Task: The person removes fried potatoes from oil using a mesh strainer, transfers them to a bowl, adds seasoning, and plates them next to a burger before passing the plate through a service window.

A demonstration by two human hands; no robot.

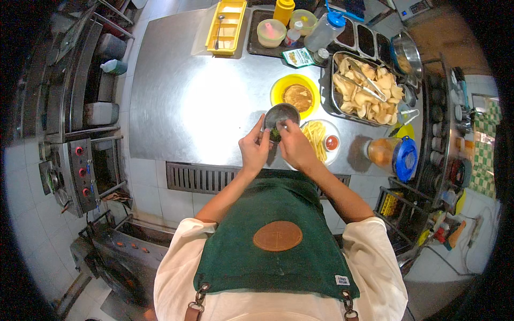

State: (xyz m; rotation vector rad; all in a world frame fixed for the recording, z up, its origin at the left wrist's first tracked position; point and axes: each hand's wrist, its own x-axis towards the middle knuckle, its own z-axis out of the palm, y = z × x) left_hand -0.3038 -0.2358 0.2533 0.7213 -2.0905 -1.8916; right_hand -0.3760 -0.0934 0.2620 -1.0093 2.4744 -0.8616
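Observation:
My left hand [255, 145] holds a small dark bowl [282, 112] by its left side, above the steel table's front part. Inside the bowl lies a bit of chopped green herb [275, 135]. The fingers of my right hand [295, 145] reach into the bowl at the herbs; whether they pinch any is hidden. Just beyond is a yellow bowl [276, 90] with a browned flat food [297, 97] in it. To the right of my right hand, French fries [315, 138] and a small cup of red sauce [331, 143] sit on a white plate [334, 127].
On the steel table [160, 100] stand a tray of chips [361, 92] with tongs, a blue-lidded jar [385, 154], a yellow divided container [227, 28] and a dark tray [257, 44] with tubs and bottles. Shelves [435, 120] rise at the right; cooking equipment [76, 172] stands left.

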